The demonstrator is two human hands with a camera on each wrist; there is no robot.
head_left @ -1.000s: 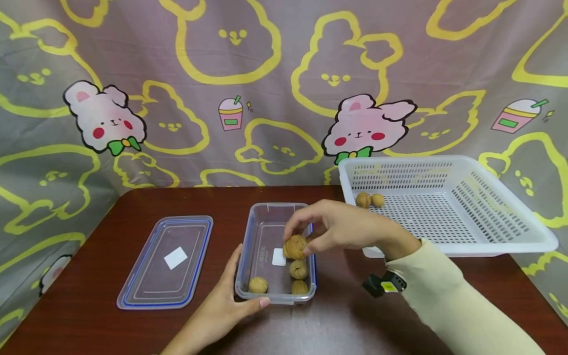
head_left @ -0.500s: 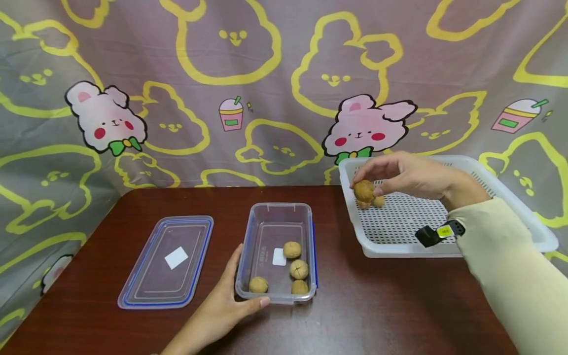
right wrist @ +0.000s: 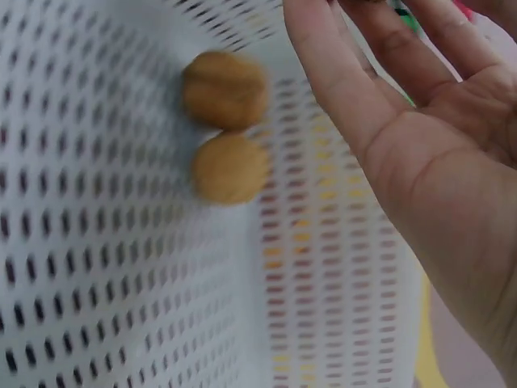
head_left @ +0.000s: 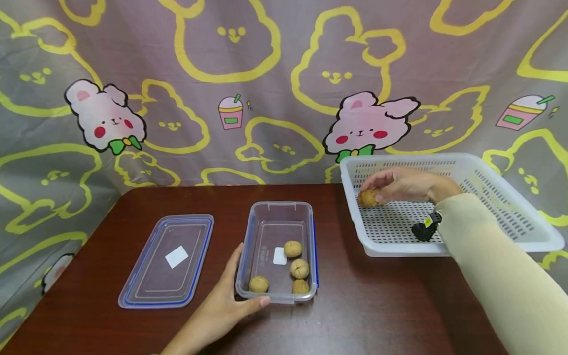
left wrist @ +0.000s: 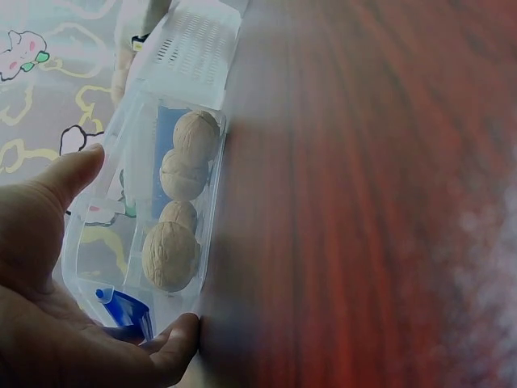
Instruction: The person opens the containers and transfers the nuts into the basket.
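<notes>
My left hand (head_left: pixel 222 301) holds the near-left corner of a clear plastic food container (head_left: pixel 262 212), its thumb along the near rim. Several walnuts lie in this box, among them one at the left corner (head_left: pixel 259 284) and one with a cross-shaped crack (head_left: pixel 299 268). My right hand (head_left: pixel 404 185) reaches down inside the white basket, pinching a walnut (head_left: pixel 368 198) at the basket's left end. Two walnuts, one darker (right wrist: pixel 226 90) and one lighter (right wrist: pixel 230 168), rest in the basket in the right wrist view, where the fingertips are cut off at the top.
A perforated white plastic basket (head_left: pixel 497 246) stands at the back right, partly behind my right sleeve (head_left: pixel 488 256). The container's clear lid (head_left: pixel 166 261), with a blue seal, lies on the dark red table (head_left: pixel 364 305) at the left. A patterned cloth hangs behind.
My right hand has travelled from over the container to the basket with a walnut, then sunk lower into it. Walnuts in the container show uncovered. My left hand has stayed in place.
</notes>
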